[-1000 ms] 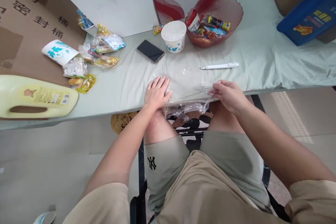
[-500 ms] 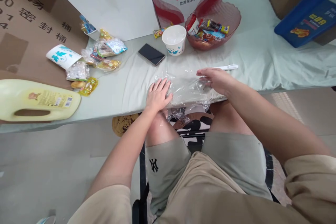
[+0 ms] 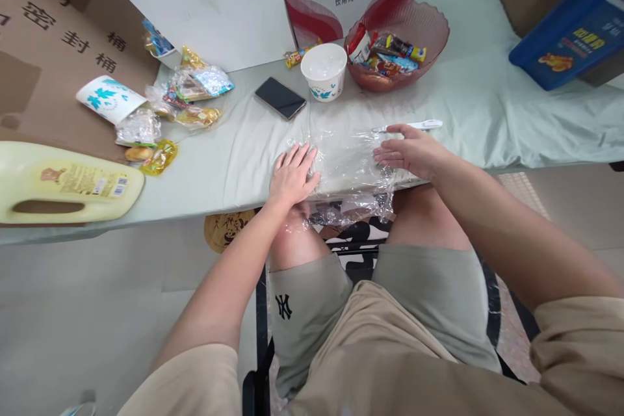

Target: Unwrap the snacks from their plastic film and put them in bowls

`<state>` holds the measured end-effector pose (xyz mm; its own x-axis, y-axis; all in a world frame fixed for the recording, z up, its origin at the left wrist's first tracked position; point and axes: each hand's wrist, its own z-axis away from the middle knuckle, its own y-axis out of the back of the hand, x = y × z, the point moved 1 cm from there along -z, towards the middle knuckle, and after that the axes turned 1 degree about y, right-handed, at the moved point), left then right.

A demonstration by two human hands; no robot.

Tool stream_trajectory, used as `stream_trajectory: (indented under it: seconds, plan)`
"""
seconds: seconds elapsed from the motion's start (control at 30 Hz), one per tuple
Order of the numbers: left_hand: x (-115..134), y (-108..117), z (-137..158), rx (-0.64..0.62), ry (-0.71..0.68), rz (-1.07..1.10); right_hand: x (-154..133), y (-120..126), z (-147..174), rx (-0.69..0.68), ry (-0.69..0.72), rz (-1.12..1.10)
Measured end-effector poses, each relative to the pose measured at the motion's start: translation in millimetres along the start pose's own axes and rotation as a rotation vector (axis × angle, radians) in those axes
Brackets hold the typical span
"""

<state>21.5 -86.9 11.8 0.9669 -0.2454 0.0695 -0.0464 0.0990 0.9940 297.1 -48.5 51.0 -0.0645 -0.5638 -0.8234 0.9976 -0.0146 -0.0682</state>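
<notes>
A: Where is the plastic film (image 3: 348,169)?
B: Spread on the table (image 3: 487,123) in front of the person, its near end crumpled and hanging over the edge.

A: And the hands?
B: The left hand (image 3: 293,175) lies open on the film's left side, fingers spread. The right hand (image 3: 412,151) is open too, fingers stretched out at the film's right side, just beside the white knife (image 3: 426,125). Its thumb is hidden.

A: What's in the pink bowl (image 3: 431,45)?
B: Wrapped snacks (image 3: 397,64), heaped toward its left side.

A: The paper cup (image 3: 325,90) next to it?
B: Upright, near the phone (image 3: 280,98). Its inside looks pale; I can't tell whether it holds anything.

A: Any other cups?
B: A tipped cup (image 3: 110,99) lies by the cardboard box (image 3: 29,71), with small packets (image 3: 139,128) at its mouth. Behind, a partly hidden cup (image 3: 171,59) has blue packets (image 3: 156,39) sticking out.

A: The yellow jug (image 3: 92,172)?
B: At the table's left edge, contents not visible.
</notes>
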Motion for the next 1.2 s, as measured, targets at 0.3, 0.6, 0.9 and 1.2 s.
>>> stream_trajectory:
  seconds: [0.3,0.6,0.9,1.2]
  plan:
    - [0.1,1.5,-0.3,-0.007,0.008,0.021,12.6,22.3,0.8,0.025,0.060,0.051]
    - [1.2,2.8,0.2,-0.007,0.007,0.032,34.7,13.2,27.7,0.249,0.394,0.035]
    - [1.4,3.0,0.4,0.005,-0.005,0.027,24.8,-5.6,12.3,-0.026,0.071,-0.361]
    - [1.6,3.1,0.4,0.006,0.002,0.045,-6.9,-13.3,-19.4,-0.082,-0.094,-0.075]
